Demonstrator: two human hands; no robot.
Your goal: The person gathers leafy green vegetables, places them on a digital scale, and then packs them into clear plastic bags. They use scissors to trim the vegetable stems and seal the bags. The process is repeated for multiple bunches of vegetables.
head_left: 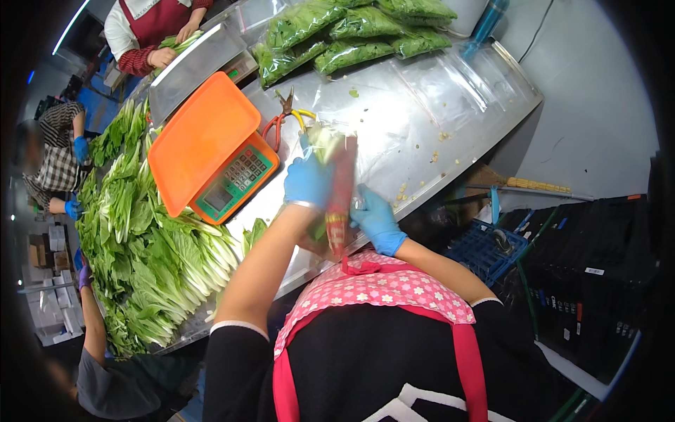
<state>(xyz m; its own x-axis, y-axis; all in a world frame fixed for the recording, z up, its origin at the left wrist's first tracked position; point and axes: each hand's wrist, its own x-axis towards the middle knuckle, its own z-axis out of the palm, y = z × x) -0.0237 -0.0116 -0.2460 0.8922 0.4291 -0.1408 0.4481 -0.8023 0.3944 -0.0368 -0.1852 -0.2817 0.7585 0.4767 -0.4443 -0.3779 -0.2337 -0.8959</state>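
Note:
A clear plastic bag with a red printed band (341,198) is held upright over the steel table's near edge, somewhat blurred. Pale stems of leafy greens (325,141) show at its far end. My left hand (308,182), in a blue glove, grips the bag and greens from the left. On the right, my gloved right hand (377,219) has its fingertips closed on the bag's clear side. An orange digital scale (211,153) stands left of my left hand. Just beyond that hand lie scissors with red and yellow handles (287,113).
Loose leafy greens (158,264) are heaped along the table's left side. Filled bags of greens (353,31) are stacked at the back. Flat clear bags (453,79) lie on the steel table (401,153), with scraps. Co-workers stand at left and back. A blue crate (488,250) is at right.

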